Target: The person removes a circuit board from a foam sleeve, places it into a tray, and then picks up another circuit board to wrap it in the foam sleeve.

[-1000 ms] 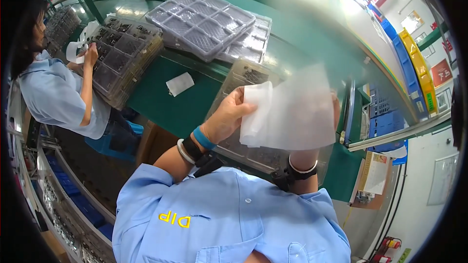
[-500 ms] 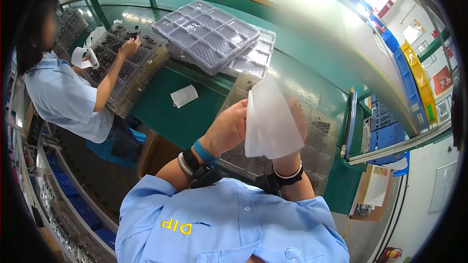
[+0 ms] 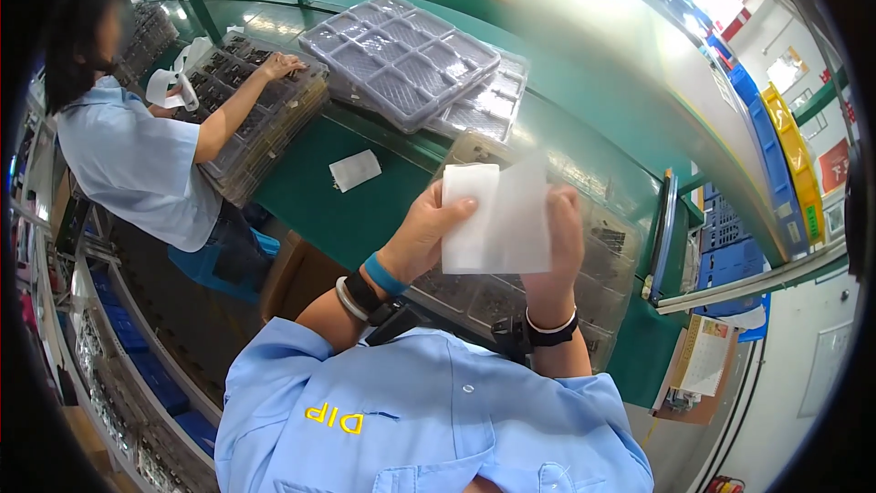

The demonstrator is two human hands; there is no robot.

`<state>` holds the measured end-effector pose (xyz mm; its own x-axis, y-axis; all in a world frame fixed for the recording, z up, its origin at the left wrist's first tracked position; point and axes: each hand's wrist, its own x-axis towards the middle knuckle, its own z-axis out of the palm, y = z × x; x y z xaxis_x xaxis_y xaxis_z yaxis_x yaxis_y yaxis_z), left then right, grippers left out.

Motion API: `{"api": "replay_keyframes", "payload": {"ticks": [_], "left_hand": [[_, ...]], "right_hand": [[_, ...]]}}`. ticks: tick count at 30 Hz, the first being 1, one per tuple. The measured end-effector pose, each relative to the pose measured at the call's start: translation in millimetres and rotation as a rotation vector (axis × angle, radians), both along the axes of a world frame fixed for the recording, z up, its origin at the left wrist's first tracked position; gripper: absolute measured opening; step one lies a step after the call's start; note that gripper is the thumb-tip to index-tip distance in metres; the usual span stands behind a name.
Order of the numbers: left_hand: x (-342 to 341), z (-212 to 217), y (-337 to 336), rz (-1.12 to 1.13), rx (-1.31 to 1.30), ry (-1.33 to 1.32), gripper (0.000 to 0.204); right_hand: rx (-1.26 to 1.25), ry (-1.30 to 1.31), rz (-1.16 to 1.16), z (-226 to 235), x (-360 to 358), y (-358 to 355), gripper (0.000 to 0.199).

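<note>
A thin white sheet [image 3: 470,242], folded over in layers on its left part, is held up in front of my chest. My left hand [image 3: 427,230] grips the folded part, its thumb lying on top. At the other side my right hand [image 3: 564,233] is closed at the right edge of the loose, see-through flap, its fingers partly blurred. Below both hands lies a clear plastic compartment tray [image 3: 598,288] with small dark parts in it. Another folded white piece [image 3: 355,170] lies on the green bench top to the left.
Two clear trays [image 3: 401,59] are stacked askew at the back. To the left a co-worker [image 3: 132,146] in light blue reaches over a stack of filled trays [image 3: 265,123], holding a white strip. An overhead shelf [image 3: 584,27] crosses above; blue crates [image 3: 730,265] stand right.
The sheet has been folded over on its left, and its right flap is now stretched between my hands. The co-worker's hand has moved farther across the tray.
</note>
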<state>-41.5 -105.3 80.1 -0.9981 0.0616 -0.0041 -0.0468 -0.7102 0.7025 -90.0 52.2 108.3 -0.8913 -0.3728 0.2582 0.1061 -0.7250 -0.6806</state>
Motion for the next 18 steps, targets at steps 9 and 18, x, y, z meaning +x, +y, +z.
{"api": "replay_keyframes", "payload": {"ticks": [9,18], "left_hand": [[-3.5,-3.1,-18.3,0.136,-0.089,-0.066,0.027],[5.3,-15.9,-18.6,-0.026,0.035,-0.059,0.044]], "right_hand": [[0.425,0.194,0.029,-30.3,14.2,-29.7,0.006],[0.297,0.13,0.099,-34.9,11.9,-28.0,0.01]]}}
